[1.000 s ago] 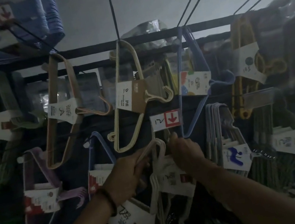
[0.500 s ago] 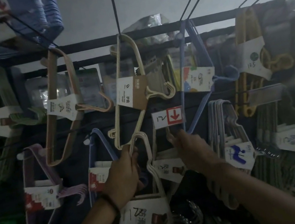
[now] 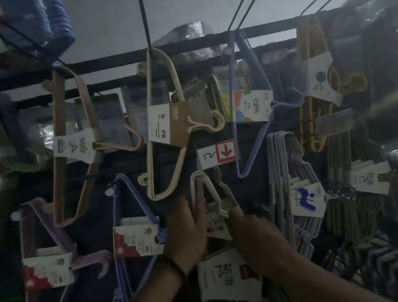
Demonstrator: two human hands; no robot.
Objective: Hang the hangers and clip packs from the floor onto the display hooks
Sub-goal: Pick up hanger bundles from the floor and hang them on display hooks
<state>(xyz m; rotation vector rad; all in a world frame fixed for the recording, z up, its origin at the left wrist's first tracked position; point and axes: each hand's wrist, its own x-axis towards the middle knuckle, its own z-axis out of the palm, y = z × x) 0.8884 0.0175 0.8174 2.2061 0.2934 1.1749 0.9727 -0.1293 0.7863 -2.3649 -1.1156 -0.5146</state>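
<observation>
While my two hands work at the middle of the rack, the stock reads as follows.

Item in hand: white hanger bundle (image 3: 207,194), corner raised just under the price tag (image 3: 217,154) marked with a red arrow. My left hand (image 3: 189,228) is clenched around the bundle's left side; my right hand (image 3: 249,224) pinches its right edge where the wires bend. A second white pack with a card sleeve (image 3: 228,277) hangs below my wrists; whether it belongs to the same bundle I cannot tell. The hook for this slot is hidden behind the bundle, so I cannot tell if the wires are over it yet.

Already hung, upper row: tan hangers (image 3: 69,147), cream hangers (image 3: 162,130), blue hangers (image 3: 248,104), yellow hangers (image 3: 313,82). Lower row: lilac hangers (image 3: 44,258), periwinkle hangers (image 3: 132,231), grey hangers (image 3: 292,187), with green stock at both edges, too blurred to list.

Judgement: most of the display looks filled; this bundle seems near its seat but not released. The floor is out of view, so what remains to fetch, clip packs included, cannot be counted.
</observation>
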